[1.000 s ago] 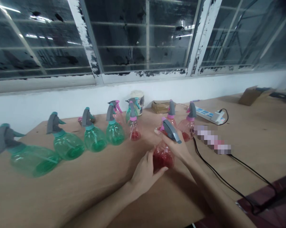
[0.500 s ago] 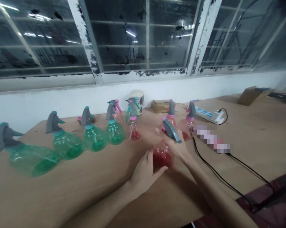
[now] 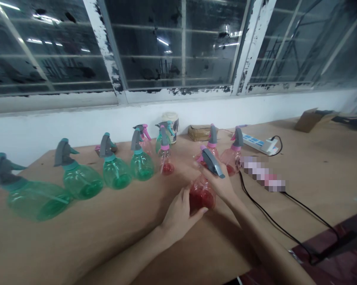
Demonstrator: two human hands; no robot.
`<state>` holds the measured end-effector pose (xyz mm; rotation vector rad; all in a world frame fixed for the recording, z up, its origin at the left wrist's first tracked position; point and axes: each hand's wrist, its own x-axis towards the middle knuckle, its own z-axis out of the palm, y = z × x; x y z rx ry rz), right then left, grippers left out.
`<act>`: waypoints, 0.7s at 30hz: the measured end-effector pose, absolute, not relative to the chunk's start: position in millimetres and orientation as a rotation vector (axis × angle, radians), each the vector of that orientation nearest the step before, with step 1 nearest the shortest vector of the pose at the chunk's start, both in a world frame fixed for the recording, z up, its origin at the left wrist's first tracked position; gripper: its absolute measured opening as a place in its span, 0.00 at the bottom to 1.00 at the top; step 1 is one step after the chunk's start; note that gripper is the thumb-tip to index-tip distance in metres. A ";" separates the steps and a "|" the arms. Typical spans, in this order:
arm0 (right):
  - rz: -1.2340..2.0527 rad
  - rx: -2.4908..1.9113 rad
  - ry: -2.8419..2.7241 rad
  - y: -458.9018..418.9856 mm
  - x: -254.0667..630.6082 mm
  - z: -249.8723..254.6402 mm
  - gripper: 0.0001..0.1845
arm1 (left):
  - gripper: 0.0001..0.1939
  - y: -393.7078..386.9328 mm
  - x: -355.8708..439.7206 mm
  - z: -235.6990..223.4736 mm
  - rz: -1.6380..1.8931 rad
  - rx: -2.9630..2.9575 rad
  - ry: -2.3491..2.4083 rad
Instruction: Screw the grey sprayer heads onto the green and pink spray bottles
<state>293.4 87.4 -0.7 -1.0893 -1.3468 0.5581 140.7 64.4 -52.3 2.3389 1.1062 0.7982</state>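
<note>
A pink spray bottle (image 3: 201, 196) stands on the wooden table (image 3: 113, 225) in front of me. My left hand (image 3: 178, 215) is wrapped round its round body from the left. My right hand (image 3: 222, 184) grips its neck under the grey trigger head (image 3: 212, 163), which points right and toward me. Both hands are closed on this one bottle.
Several green spray bottles (image 3: 80, 180) stand in a row to the left, and pink ones (image 3: 233, 156) behind my hands. A paper cup (image 3: 171, 124), a small cardboard box (image 3: 199, 132) and a white power strip (image 3: 259, 144) lie near the wall. A black cable (image 3: 273, 225) runs along the right.
Both hands stay on the pink bottle. The view has drifted slightly, so everything sits a little further left and up in the picture.
</note>
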 end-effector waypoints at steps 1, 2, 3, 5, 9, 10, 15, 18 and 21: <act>0.551 -1.101 -1.352 87.6 293.6 -0.9 0.16 | 0.30 64.3 140.7 -51.8 0.791 2.336 1.107; 0.546 -1.108 -1.353 87.9 293.7 -1.1 0.16 | 0.30 64.3 140.7 -51.5 0.783 2.333 1.110; 0.541 -1.112 -1.352 88.3 293.7 -1.4 0.16 | 0.30 64.2 140.7 -51.2 0.777 2.330 1.112; 0.528 -1.114 -1.340 88.9 293.3 -1.8 0.15 | 0.30 64.3 140.6 -51.3 0.777 2.330 1.113; 0.529 -1.090 -1.334 89.3 292.2 -1.6 0.15 | 0.31 64.8 140.4 -52.9 0.811 2.340 1.098; 0.531 -1.085 -1.335 89.2 292.1 -1.6 0.16 | 0.31 64.9 140.3 -53.2 0.814 2.343 1.096; 0.499 -1.126 -1.342 88.1 292.3 -1.4 0.14 | 0.31 64.9 140.0 -52.3 0.804 2.360 1.093; 0.495 -1.137 -1.332 86.8 291.9 -0.1 0.14 | 0.32 65.2 140.1 -52.2 0.796 2.350 1.090; 0.507 -1.129 -1.328 85.5 291.1 1.8 0.14 | 0.31 65.4 140.3 -53.0 0.802 2.348 1.093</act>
